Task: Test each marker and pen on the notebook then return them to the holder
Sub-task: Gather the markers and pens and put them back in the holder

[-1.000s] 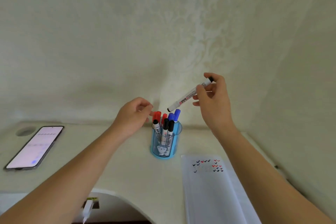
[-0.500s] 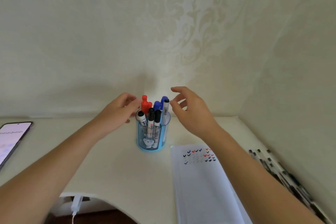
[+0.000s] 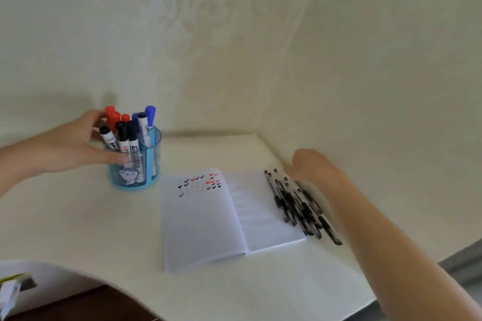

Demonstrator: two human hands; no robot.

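A blue see-through holder point(image 3: 146, 161) stands at the back left of the table, with several red, blue and black capped markers point(image 3: 122, 133) upright in it. My left hand point(image 3: 73, 144) holds the holder, thumb across its front wall and fingers up by the red caps. An open notebook point(image 3: 206, 219) lies in the middle, with small red, blue and black tick marks at the top of its left page. Several black pens point(image 3: 297, 203) lie in a loose pile on the right page and the table. My right hand point(image 3: 314, 167) hovers over their far ends, its fingers hidden.
Pale walls close off the table at the back and the right, meeting in a corner behind the pens. The white table point(image 3: 78, 221) has a curved cut-out in its front edge at lower left, where a white plug point(image 3: 10, 292) hangs.
The marker my right hand held now stands in the holder. That hand has swung right and down to the pile of black pens. My left hand stays at the holder; the view turned right.
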